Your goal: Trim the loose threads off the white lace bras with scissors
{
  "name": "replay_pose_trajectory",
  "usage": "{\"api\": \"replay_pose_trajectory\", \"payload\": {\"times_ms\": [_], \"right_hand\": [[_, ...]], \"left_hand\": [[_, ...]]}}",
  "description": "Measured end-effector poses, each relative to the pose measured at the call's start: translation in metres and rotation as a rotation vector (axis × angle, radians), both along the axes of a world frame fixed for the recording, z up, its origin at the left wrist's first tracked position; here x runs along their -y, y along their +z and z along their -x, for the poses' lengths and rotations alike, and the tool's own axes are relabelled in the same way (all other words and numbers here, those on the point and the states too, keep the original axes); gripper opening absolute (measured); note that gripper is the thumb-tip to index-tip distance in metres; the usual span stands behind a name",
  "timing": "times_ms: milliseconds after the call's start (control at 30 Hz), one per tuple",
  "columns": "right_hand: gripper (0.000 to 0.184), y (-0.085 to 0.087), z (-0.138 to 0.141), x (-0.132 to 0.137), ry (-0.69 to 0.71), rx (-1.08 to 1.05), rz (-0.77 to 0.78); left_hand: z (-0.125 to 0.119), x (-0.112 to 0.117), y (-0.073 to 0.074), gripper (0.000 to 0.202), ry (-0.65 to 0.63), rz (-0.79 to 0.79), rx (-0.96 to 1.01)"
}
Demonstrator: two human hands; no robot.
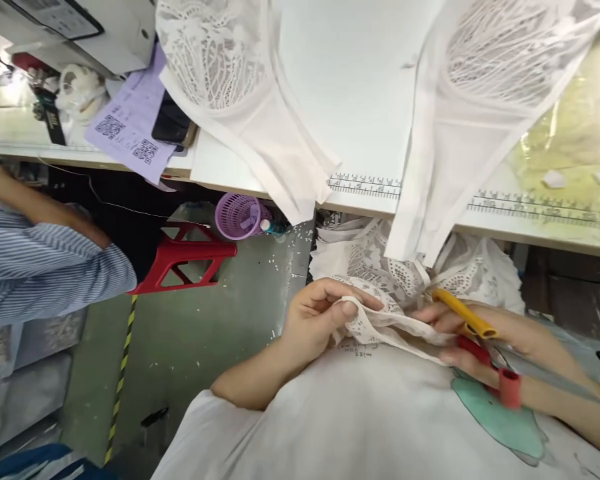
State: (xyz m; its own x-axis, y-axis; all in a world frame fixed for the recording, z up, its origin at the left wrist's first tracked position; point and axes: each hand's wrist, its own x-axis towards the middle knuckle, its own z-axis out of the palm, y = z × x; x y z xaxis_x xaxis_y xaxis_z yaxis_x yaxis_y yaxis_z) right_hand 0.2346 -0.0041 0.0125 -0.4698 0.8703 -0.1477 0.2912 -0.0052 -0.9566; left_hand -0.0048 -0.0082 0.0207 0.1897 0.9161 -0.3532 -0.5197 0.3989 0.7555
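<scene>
My left hand (316, 315) is closed, pinching a strip of white lace fabric (380, 323) between thumb and fingers over my lap. My right hand (480, 337) also grips the lace strip at its other end and carries a yellow-handled tool (464, 312) and a red-handled tool (500, 377), possibly snips. The lace strip runs between both hands. More white lace garment (380, 263) is bunched just beyond my hands, under the table edge.
A white worktable (360, 87) with printed ruler marks (365, 185) carries two draped lace garment pieces (230, 73) (485, 87). Purple QR-code paper (130, 127), a phone (173, 123), a purple basket (237, 215) and a red stool (180, 260) are left. Another person's striped sleeve (45, 267) is at far left.
</scene>
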Motion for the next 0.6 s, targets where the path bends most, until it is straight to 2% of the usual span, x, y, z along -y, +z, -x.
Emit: {"api": "replay_pose_trajectory", "payload": {"times_ms": [100, 267, 400, 500, 600], "right_hand": [[0.029, -0.002, -0.009, 0.003, 0.072, -0.090, -0.076], [0.027, 0.007, -0.011, -0.001, 0.179, 0.027, -0.296], [0.020, 0.010, -0.010, 0.001, 0.264, 0.136, -0.394], [0.020, 0.010, -0.009, 0.006, 0.197, 0.121, -0.398], [0.009, 0.010, -0.008, 0.011, 0.092, 0.072, -0.266]], "left_hand": [[-0.003, 0.000, 0.002, 0.011, 0.014, 0.040, -0.017], [-0.008, 0.002, 0.008, 0.013, 0.068, 0.070, -0.028], [-0.012, 0.004, 0.012, 0.016, 0.089, 0.041, -0.081], [-0.013, 0.007, 0.015, 0.012, 0.091, -0.010, -0.072], [-0.011, 0.011, 0.017, 0.009, 0.104, -0.053, -0.071]]}}
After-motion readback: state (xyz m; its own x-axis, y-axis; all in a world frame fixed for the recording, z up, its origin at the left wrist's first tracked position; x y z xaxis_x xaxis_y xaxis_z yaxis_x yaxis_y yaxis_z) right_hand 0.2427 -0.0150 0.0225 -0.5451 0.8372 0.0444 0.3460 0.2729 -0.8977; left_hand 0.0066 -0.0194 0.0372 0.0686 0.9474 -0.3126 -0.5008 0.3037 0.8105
